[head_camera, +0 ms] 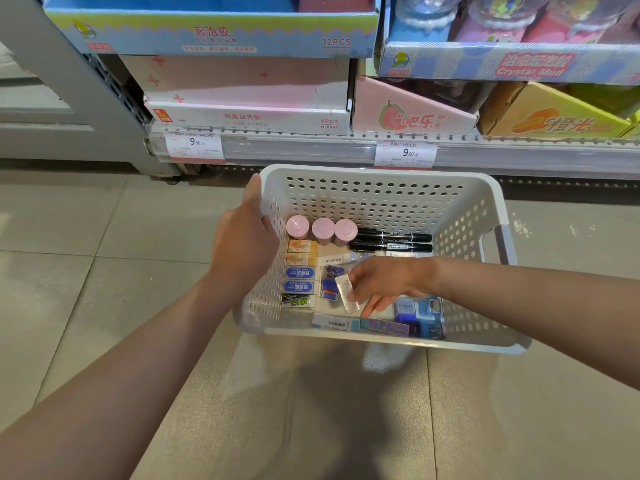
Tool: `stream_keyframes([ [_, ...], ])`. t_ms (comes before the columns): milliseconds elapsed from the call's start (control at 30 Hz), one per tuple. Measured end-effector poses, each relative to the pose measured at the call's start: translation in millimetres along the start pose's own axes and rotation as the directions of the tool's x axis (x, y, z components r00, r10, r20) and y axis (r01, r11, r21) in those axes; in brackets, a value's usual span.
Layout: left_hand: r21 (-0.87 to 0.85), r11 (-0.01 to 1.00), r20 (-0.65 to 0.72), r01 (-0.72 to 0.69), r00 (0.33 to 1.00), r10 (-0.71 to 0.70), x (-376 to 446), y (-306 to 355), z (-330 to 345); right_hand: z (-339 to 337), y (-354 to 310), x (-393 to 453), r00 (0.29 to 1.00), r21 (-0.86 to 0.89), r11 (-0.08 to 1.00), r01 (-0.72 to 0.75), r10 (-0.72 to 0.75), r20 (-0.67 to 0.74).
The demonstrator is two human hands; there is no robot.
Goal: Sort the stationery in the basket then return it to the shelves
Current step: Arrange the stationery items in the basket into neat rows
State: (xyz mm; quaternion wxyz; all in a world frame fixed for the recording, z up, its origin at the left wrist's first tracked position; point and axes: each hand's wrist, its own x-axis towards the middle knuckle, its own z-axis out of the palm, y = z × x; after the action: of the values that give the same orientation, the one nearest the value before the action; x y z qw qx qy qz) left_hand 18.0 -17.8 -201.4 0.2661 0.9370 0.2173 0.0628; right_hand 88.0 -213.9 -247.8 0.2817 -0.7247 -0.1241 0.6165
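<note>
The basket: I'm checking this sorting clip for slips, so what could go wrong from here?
1. The right hand pinches a small clear packet by one end; it could slip back among the unsorted packs.
2. The left hand holds the basket by one wall only, so it might tilt, toppling the pink tubes onto the erasers.

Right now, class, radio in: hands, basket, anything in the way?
Left hand grips basket rim. Right hand inside, pinching small clear packet. Erasers, markers lined up. Nothing blocking.

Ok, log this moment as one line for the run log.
stage: sorting in basket | left hand: grips basket's left wall | right hand: pinches small clear packet | markers: side by side
</note>
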Motion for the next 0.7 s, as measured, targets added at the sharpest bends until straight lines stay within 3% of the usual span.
stream_keyframes([
  [100,0.006,1.000,-0.004,-0.002,1.000,0.002,0,0,1,2,-3,1,0.998,0.036,0.999,0.027,-0.025,-0.050],
  [233,-0.003,1.000,-0.002,-0.008,1.000,0.008,0,0,0,6,-7,4,0.998,0.388,0.921,0.022,-0.045,0.050],
  [300,-0.001,1.000,-0.002,-0.002,1.000,0.002,0,1,0,9,-11,3,0.994,0.463,0.886,0.009,-0.057,0.090],
  [567,0.007,1.000,-0.007,0.009,1.000,-0.009,-1,2,0,28,-21,8,1.000,0.461,0.887,0.006,-0.013,0.011],
  [700,0.003,1.000,-0.006,0.007,1.000,-0.006,-1,2,0,37,-26,11,0.998,0.375,0.927,-0.010,0.032,-0.052],
])
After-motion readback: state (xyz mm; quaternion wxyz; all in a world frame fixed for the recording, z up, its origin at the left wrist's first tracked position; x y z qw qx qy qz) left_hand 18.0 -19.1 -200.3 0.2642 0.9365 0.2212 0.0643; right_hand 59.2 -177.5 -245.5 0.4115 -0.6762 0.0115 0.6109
